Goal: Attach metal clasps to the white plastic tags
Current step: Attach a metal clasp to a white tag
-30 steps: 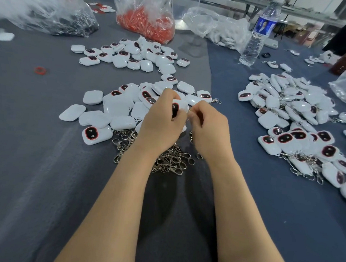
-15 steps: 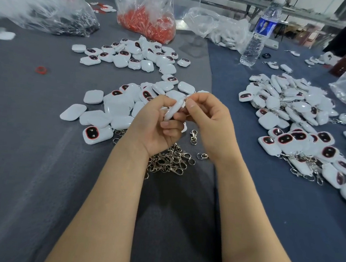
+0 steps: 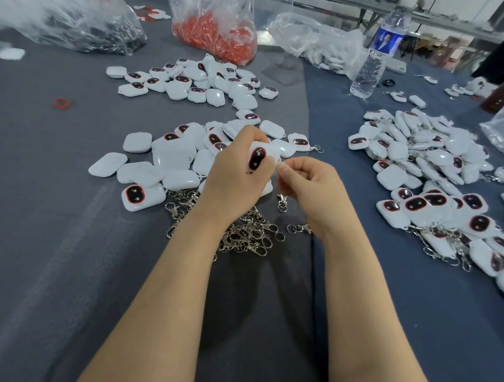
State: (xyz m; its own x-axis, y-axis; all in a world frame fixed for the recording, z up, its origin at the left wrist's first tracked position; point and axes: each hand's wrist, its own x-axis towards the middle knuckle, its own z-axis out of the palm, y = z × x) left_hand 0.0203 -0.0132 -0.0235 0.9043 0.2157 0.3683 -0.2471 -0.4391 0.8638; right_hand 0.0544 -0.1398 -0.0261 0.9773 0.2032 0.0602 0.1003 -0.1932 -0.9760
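Two bare forearms reached out over the grey worktop. Between them, nearest, lay a tangled heap of clasps, with one loose clasp just to its right. Above the heap the left hand held one tag, fingers curled round it, its dark red-rimmed window facing up. The right hand, fingers curled, pinched thumb and forefinger at that tag's right edge; whether a clasp sat between the fingertips could not be told. Left of the hands and just beyond them spread a near pile of white tags, some window up, others turned over. Well apart to the right, on blue cloth, lay a right pile of tags, several with clasps on them. Farther back sat a far pile, and a red ring lay alone at the left. Beyond stood a bottle, a red bag full of red parts, a dark bag at far left and a white bag beside the bottle.
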